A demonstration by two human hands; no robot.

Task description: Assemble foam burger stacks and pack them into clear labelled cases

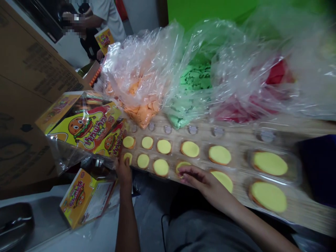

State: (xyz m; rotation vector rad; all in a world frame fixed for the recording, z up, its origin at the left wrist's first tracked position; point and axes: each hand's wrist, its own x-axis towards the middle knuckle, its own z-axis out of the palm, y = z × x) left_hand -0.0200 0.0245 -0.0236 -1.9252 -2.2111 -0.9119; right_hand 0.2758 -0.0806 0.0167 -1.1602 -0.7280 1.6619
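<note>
Left hand (124, 171) and right hand (201, 180) over 2 rows of yellow discs (164, 147)
Left fingertips (123, 161) touch the end disc (128, 157), grip unclear; the right lies open across another disc (181, 164), in a clear plastic tray (300, 171) below the orange bag (139, 105), green bag (194, 80) and red bag (275, 73).

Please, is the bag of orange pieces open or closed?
Open. The bag has a loose, wide top with no visible tie, and the orange pieces lie heaped at its bottom.
</note>
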